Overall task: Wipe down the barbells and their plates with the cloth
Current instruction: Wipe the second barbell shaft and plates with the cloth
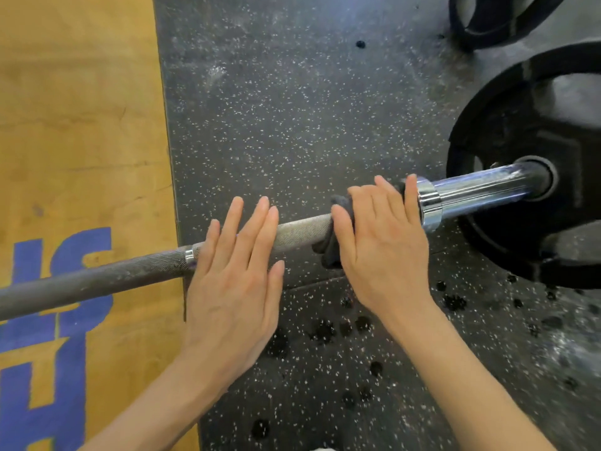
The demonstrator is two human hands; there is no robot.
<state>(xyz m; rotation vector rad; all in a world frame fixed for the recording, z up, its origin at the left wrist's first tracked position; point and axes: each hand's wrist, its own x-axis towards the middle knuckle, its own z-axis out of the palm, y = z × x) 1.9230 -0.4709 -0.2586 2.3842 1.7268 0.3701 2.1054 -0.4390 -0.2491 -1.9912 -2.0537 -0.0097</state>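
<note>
A knurled grey barbell [302, 232] runs from the lower left up to the right, ending in a chrome collar and sleeve [471, 193]. A black plate [507, 131] sits on that sleeve. My left hand [234, 275] lies flat on the bar with straight fingers. My right hand [383, 242] presses a dark grey cloth [331, 252] onto the bar just left of the collar, fingers extended over it. Most of the cloth is hidden under that hand.
Black speckled rubber flooring [292, 109] lies under the bar. A yellow wooden platform [81, 125] with blue lettering fills the left side. Another black plate [494, 21] lies at the top right. Dark wet spots dot the floor near my right wrist.
</note>
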